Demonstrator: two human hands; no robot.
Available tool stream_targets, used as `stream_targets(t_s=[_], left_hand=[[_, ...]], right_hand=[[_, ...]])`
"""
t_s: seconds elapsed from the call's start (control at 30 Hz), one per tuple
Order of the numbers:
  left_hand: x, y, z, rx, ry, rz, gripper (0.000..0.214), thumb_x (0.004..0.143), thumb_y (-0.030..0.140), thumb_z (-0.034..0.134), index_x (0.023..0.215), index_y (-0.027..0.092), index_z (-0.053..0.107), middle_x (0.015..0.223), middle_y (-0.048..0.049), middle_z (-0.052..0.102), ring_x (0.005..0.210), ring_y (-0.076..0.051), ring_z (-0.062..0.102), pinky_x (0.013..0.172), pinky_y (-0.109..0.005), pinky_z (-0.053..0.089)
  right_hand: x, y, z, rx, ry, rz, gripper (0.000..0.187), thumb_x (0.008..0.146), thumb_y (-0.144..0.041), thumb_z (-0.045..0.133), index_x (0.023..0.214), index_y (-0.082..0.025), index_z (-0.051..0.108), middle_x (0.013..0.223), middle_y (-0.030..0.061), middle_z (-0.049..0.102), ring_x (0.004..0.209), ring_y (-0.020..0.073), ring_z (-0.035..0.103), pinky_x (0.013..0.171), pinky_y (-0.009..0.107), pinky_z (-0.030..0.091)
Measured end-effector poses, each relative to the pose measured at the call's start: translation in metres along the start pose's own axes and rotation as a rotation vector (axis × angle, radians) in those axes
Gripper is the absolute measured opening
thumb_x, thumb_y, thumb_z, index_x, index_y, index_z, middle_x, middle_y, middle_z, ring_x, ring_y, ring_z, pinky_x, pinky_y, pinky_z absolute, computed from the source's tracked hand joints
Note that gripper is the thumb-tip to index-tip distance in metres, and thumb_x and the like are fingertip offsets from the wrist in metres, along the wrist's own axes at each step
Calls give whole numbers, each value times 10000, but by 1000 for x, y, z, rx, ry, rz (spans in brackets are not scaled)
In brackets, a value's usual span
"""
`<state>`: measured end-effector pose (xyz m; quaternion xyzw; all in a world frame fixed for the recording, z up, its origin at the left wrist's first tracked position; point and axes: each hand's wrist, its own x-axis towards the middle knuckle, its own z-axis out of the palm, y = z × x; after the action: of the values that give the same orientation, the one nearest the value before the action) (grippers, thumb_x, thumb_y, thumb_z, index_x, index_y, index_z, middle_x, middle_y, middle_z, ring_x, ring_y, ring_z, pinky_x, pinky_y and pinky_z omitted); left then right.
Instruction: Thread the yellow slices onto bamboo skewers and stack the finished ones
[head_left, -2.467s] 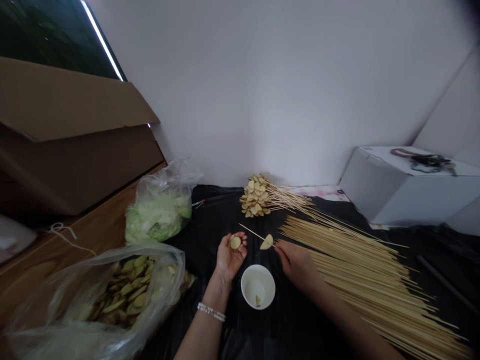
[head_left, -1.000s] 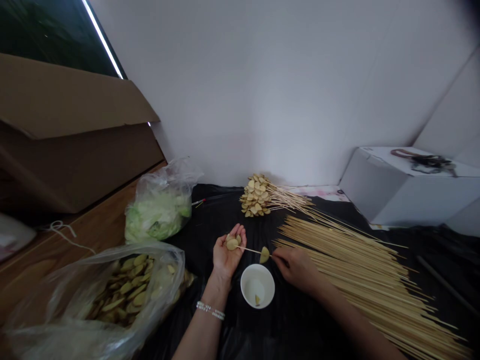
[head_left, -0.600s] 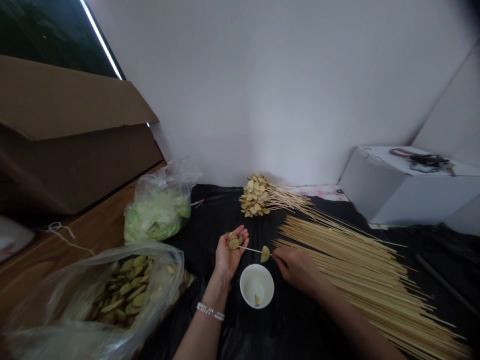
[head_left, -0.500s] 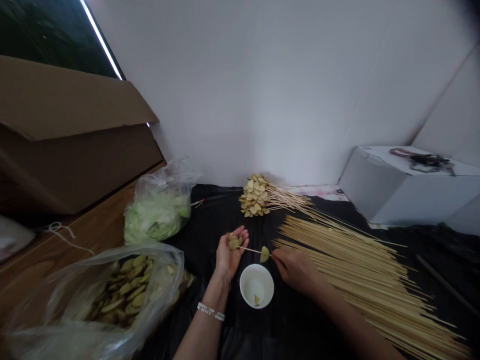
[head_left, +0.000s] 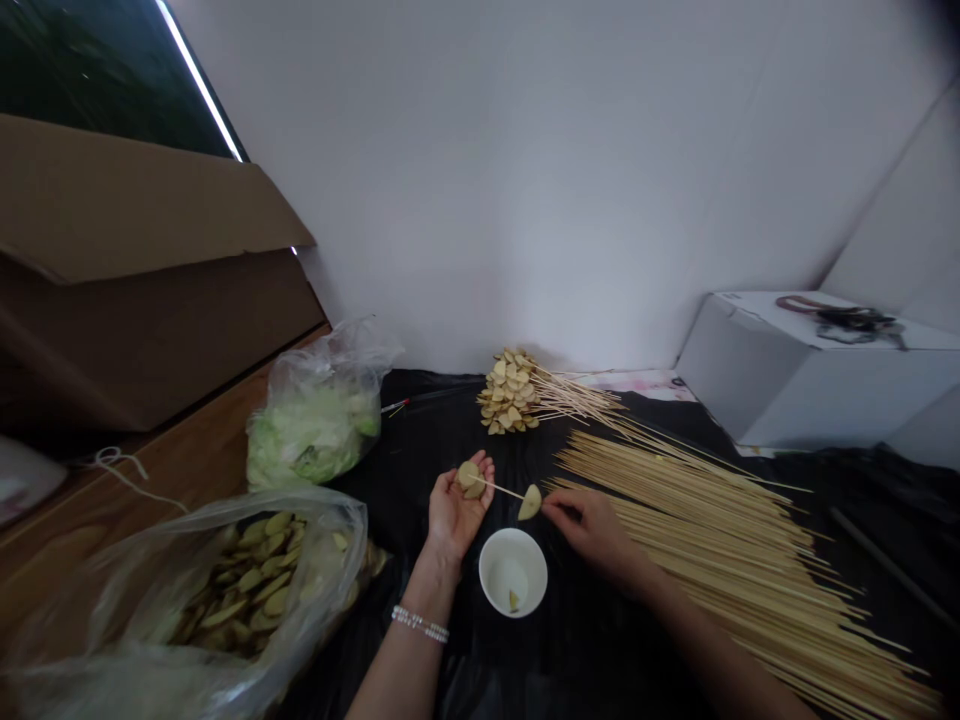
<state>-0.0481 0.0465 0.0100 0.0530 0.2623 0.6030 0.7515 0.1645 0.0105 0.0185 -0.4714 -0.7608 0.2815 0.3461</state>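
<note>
My left hand lies palm up above the black sheet, cupping a few pale potato slices. A thin bamboo skewer runs from those slices towards my right hand. One half-round potato slice is threaded on it near my right fingers, which pinch that end of the skewer. Just below the skewer stands a white bowl with a small slice piece inside. Whether the skewer's far tip pierces the slices in my palm I cannot tell.
Left, an open plastic bag holds many potato slices; behind it is a bag of pale green leaves. Finished skewers lie piled by the wall. Loose skewers spread at right, near a white box. A cardboard box stands far left.
The slice on the skewer has turned and shifted slightly up and right. The slices in my left palm now face upward more. My right fingertips have moved a little along with the skewer.
</note>
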Motion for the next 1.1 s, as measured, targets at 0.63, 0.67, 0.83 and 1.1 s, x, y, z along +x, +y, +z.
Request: stream_targets(t_s=[0.63,0.67,0.83,1.1], left_hand=[[-1,-6,3,309,130,88,336,889,284,415,939,46,647,831,-145,700,595,-136,633,423,-176,464],[-1,-6,3,290,138,79,300,880,248,417,945,56,637,820,-139,700,594,-138,637,423,-177,466],[-1,-4,6,262,171,76,161,833,147,480,886,94,622,793,-111,688,578,-121,629,400,-147,441],[3,-6,-3,732,129,375,321,628,376,783,742,89,694,545,-11,581,435,-39,468,355,-112,284]], right_hand=[[2,6,-11,-17,54,6,263,871,-294,481,768,-185,696,757,16,697,696,156,608,641,239,408],[2,6,-11,-22,52,1,262,871,-292,480,768,-184,696,752,18,696,694,156,609,644,240,409],[2,9,-12,-75,46,-25,271,881,-293,472,776,-180,695,777,36,704,709,162,618,665,245,416],[-1,6,-14,-235,25,-56,278,906,-289,432,822,-206,684,807,48,699,755,170,617,697,249,412]])
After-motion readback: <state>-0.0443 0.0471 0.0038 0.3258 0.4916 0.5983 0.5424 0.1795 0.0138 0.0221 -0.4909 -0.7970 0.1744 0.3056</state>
